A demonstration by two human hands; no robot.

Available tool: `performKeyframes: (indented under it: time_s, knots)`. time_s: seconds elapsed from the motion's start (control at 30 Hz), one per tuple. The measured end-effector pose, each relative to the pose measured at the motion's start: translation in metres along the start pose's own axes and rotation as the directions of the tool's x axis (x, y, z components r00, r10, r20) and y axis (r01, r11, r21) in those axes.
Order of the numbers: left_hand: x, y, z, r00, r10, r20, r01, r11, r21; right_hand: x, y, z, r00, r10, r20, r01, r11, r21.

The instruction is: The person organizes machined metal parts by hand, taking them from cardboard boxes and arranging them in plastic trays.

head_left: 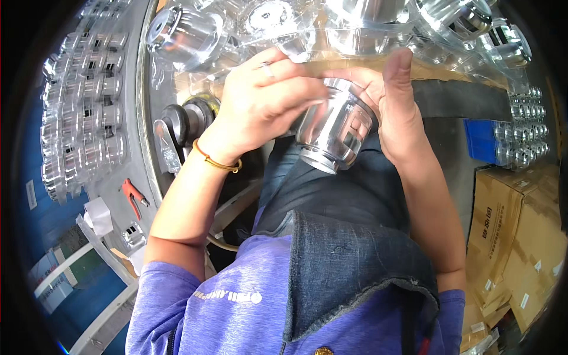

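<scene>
A shiny, mirror-finished metal canister (pixel 336 127) with a narrower collar at its lower end is held tilted above my lap. The fingers of my right hand (pixel 387 97) reach behind its upper end and hold it, while the thumb sticks up away from it. My left hand (pixel 269 100), with a ring and a yellow bracelet, has its fingers pinched together at the canister's upper left edge. Whatever those fingertips hold, if anything, is hidden.
Similar metal canisters in clear plastic (pixel 186 35) crowd the bench beyond my hands. A dark round-headed machine (pixel 177 124) stands left of my wrist. Stacked shiny parts (pixel 86 112) and a red-handled air gun (pixel 135 195) lie further left. Cardboard boxes (pixel 503 231) and a blue bin (pixel 480 140) are at right.
</scene>
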State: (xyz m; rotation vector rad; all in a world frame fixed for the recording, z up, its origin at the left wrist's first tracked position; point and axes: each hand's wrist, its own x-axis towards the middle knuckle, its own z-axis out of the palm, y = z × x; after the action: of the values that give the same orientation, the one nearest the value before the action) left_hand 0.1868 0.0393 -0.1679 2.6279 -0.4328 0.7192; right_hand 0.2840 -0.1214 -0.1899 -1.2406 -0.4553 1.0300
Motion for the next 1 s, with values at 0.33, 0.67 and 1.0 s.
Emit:
performKeyframes:
  time_s: [0.33,0.67,1.0]
  knots:
    - [0.014,0.006,0.002,0.997,0.072,-0.02,-0.072,0.997,-0.019,-0.004,-0.001,-0.003,0.995,-0.063,0.079,0.058,0.997,0.053]
    - [0.028,0.016,0.007,0.987,0.148,-0.059,-0.149,0.989,-0.012,0.0,0.0,0.001,0.993,-0.077,0.09,0.078,0.997,-0.002]
    - [0.029,0.02,0.002,0.995,0.095,0.038,-0.091,0.993,-0.081,-0.001,0.001,-0.011,0.989,0.049,0.139,-0.024,0.984,-0.177]
